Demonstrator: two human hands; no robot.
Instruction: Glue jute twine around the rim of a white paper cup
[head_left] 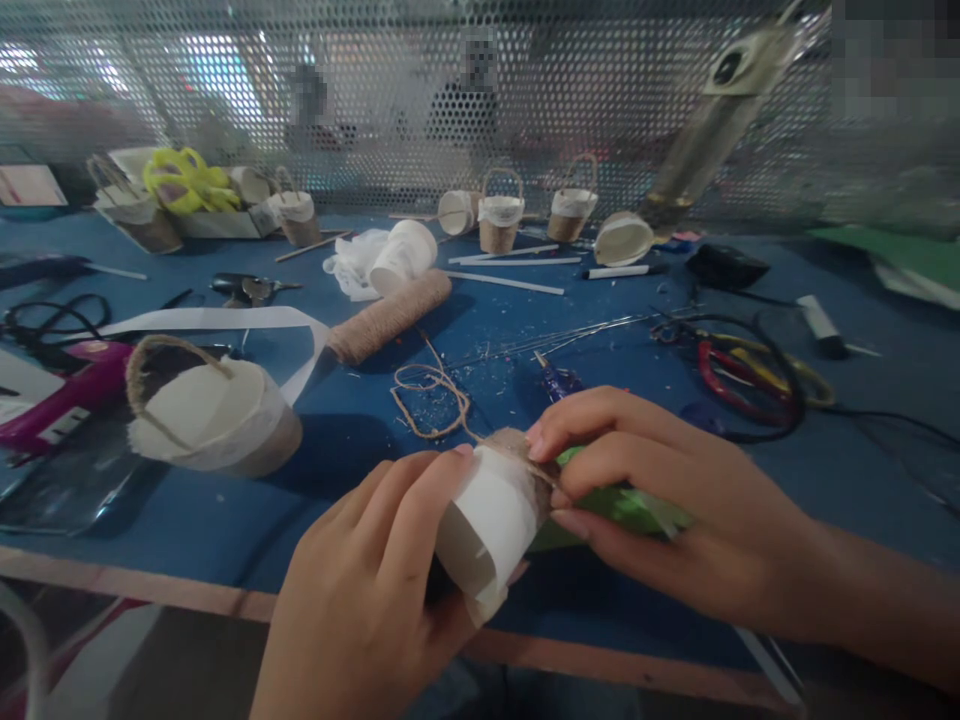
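My left hand (375,560) is wrapped round a white paper cup (495,510), which lies tilted with its mouth toward me. Brown jute twine covers the cup's far end. With fingertips pinched together, my right hand (660,490) presses the jute twine (541,468) against that end. A loose loop of the same twine runs over the table to a thick jute roll (390,318). Behind my right fingers lies something bright green (622,505), partly hidden. To the left stands a finished-looking cup basket (225,420) with a twine handle and white trim.
Several small twine baskets (500,222) stand along the perforated metal screen (375,110). A magenta glue gun (67,395) lies left, and scissors (742,380) with red and yellow handles lie right. White sticks (510,283), a marker (622,271) and cables are spread about. The table's edge (187,595) is near me.
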